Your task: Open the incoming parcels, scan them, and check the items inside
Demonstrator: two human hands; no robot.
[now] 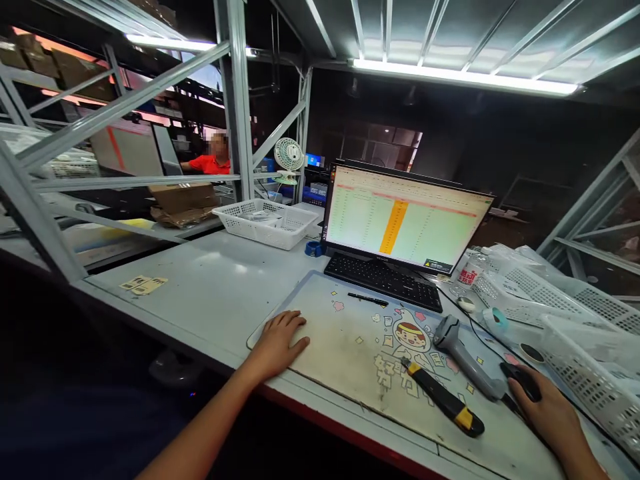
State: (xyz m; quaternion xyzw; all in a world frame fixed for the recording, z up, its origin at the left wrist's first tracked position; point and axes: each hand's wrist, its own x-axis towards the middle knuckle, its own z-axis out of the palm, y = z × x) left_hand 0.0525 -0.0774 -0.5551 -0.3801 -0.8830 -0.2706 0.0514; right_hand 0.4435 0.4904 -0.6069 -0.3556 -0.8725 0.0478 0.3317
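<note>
My left hand (278,343) rests palm down on the near left corner of a worn desk mat (345,340) with cartoon prints, holding nothing. My right hand (543,407) lies over a black computer mouse (523,380) at the mat's right edge, fingers curled on it. Between my hands lie a black and yellow utility knife (443,398) and a grey barcode scanner (463,357). A black pen (367,299) lies in front of the black keyboard (383,280). The monitor (405,219) behind it shows a spreadsheet with an orange column.
A white plastic basket (265,223) stands at the back of the grey table; more white baskets (570,313) are stacked at the right. Blue tape roll (313,249) sits beside the monitor. Metal shelving frames (125,107) rise at left. A person in red (213,160) sits far behind.
</note>
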